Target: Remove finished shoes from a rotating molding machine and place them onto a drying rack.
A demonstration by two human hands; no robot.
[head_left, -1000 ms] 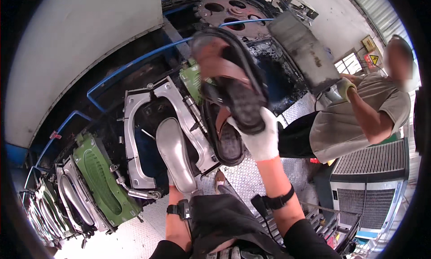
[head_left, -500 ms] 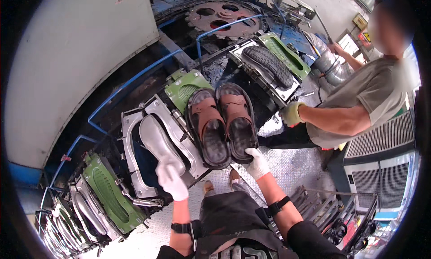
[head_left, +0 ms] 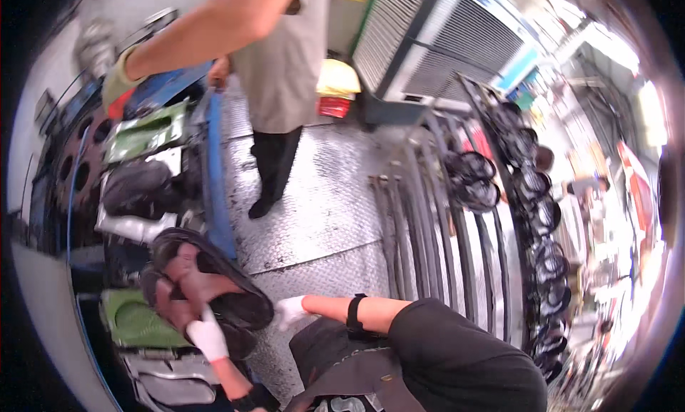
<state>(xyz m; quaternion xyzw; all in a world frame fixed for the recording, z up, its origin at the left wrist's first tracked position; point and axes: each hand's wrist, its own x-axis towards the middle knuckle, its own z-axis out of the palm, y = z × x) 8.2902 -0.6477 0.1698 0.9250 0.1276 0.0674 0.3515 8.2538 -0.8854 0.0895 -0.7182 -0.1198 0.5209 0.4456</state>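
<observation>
A pair of dark-soled sandals (head_left: 246, 308) with brown straps overlaps at the lower left, above the moulds. My left hand (head_left: 207, 337), in a white glove, grips the pair where the two sandals meet, its fingertips partly hidden between them. My right hand (head_left: 290, 312), also white-gloved, is beside the heel end of the upper sandal. Motion smears its fingers, and I cannot tell whether it touches the heel. Below the sandals lie an open green mould half (head_left: 139, 319) and a silver metal mould (head_left: 175, 390).
A co-worker (head_left: 278, 69) stands ahead, a gloved arm over the machine. Another green mould (head_left: 146, 134) and a dark sole (head_left: 135, 191) sit there. To the right is a metal rack (head_left: 421, 219) with several dark sandals (head_left: 549, 255). A grilled cabinet (head_left: 457, 41) stands behind.
My view has swung right toward the rack. The sandals, side by side before, now overlap. My left hand has moved from the metal mould onto them; my right hand has left its hold on the heel.
</observation>
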